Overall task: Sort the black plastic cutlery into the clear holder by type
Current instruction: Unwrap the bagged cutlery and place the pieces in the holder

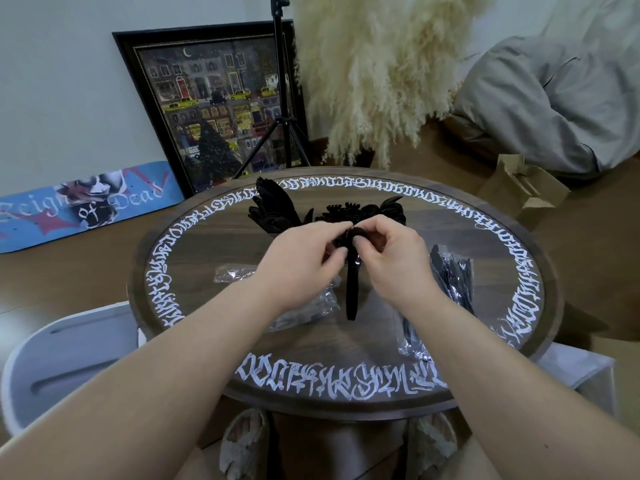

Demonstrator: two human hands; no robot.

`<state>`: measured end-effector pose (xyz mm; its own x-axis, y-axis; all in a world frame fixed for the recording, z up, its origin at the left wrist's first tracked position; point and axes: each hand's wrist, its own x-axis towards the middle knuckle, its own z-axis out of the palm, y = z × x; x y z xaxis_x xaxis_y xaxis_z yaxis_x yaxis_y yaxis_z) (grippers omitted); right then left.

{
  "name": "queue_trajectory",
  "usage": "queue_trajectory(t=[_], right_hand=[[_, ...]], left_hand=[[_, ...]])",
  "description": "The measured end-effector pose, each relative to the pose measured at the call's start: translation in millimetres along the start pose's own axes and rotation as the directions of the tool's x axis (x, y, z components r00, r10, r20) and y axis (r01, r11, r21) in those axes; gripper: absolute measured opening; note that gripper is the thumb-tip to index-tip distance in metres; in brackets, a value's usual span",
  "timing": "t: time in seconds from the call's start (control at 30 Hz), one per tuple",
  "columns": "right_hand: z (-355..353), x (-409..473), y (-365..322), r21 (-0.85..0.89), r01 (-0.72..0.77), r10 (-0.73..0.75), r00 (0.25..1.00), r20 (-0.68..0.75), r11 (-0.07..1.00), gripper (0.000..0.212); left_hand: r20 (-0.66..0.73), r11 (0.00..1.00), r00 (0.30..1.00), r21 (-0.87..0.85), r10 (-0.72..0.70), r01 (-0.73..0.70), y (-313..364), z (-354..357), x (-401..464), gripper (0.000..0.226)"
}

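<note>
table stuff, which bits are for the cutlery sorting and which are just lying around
For the job: cutlery held by left hand and right hand; holder; cutlery bags.
Lying about: painting, skateboard, tripod, paper bag.

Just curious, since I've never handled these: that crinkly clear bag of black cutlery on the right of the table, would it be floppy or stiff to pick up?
Probably a bit of both. The clear bag looks thin and wrinkled, so the film itself should flop and crinkle. The long black pieces inside seem rigid, likely keeping it fairly straight lengthwise. Its glossy surface suggests that it could slip across the table if pushed.
</note>
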<state>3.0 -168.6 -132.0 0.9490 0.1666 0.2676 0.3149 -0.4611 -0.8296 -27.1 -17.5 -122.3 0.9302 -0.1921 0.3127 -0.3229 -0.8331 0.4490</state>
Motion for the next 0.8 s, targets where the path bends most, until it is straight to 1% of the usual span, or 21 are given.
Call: queue_trajectory(t=[0.07,0.17,0.23,0.3,0.37,0.4,0.47,0.57,0.63,0.73,0.8], right_hand=[[0.4,0.6,-2.2,0.025,0.009,-0.009,1.000,-0.001,1.000,0.019],[-1.7,-0.3,-5.4,0.086,0.008,-0.006,1.000,-0.022,0.996,0.025],[-6.4,0.2,-5.4,0.099,-0.025,0.031,0.998,-0.061,0.995,0.024],[-11.9,0.9,-3.5,0.098,-0.044,0.053,0.994,-0.093,0.994,0.021],[-16.0,1.0,-2.0,0.119,-0.059,0.071,0.992,-0.101,0.991,0.020],[-16.9,0.5,-1.9,0.133,-0.066,0.079,0.992,-0.096,0.989,0.020],[-17.6,-0.9,-2.1,0.133,-0.064,0.076,0.993,-0.089,0.989,0.022],[-18.3,-2.6,0.6,0.124,-0.034,0.046,0.995,-0.094,0.992,0.025],[-19.8,-2.8,4.4,0.089,-0.014,0.022,0.995,-0.097,0.996,0.023],[-24.1,-1.1,12.4,0.030,-0.002,0.005,0.993,-0.115,1.000,0.017],[-26.7,-0.1,17.1,0.033,0.004,0.000,0.992,-0.125,0.999,0.017]], left_hand=[[-0.059,0.999,0.998,-0.038,-0.007,0.004,1.6,0.0,1.1,0.035],[-0.205,0.999,0.979,-0.039,-0.003,-0.006,2.3,-10.9,6.7,0.022],[-0.340,1.000,0.940,0.009,0.006,-0.003,3.6,-27.7,15.1,0.018],[-0.479,0.998,0.878,0.058,0.002,0.030,0.9,-47.6,27.2,0.014],[-0.559,0.994,0.829,0.081,-0.015,0.072,-2.5,-63.9,39.6,0.011],[-0.573,0.992,0.819,0.084,-0.027,0.092,-4.5,-67.9,45.2,0.011],[-0.550,0.986,0.833,0.101,-0.052,0.129,-5.7,-67.1,53.9,0.009],[-0.413,0.972,0.905,0.155,-0.101,0.179,-11.2,-47.4,60.3,0.009],[-0.310,0.960,0.937,0.170,-0.163,0.223,-16.0,-31.9,61.6,0.011],[-0.195,0.929,0.952,0.242,-0.236,0.280,-22.3,-13.7,63.2,0.015],[-0.100,0.901,0.956,0.322,-0.275,0.292,-25.7,-5.8,64.4,0.022]])
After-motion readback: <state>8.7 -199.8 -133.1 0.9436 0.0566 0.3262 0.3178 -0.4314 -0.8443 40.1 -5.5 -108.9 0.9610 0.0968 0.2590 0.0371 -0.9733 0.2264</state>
